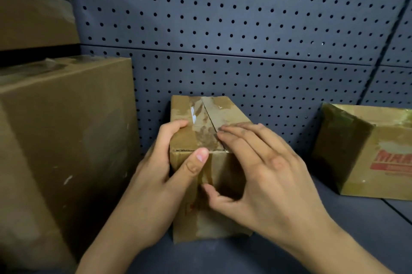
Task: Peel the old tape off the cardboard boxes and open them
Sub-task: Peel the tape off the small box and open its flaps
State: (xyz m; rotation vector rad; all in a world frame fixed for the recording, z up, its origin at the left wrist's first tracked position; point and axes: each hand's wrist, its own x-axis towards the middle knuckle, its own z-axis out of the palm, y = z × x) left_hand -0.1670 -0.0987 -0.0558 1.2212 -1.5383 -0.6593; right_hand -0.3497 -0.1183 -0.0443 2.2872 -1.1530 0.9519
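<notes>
Left hand: fingers curled round the near left corner of the central small box; right hand: fingers nearly straight, together, resting on the tape along its top; dark surface; pegboard wall beyond.

Left hand grips taped box; right hand rests on top.

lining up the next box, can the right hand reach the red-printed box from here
Probably yes: nothing stands between the right hand, now on the small box, and the red-printed box.
</notes>
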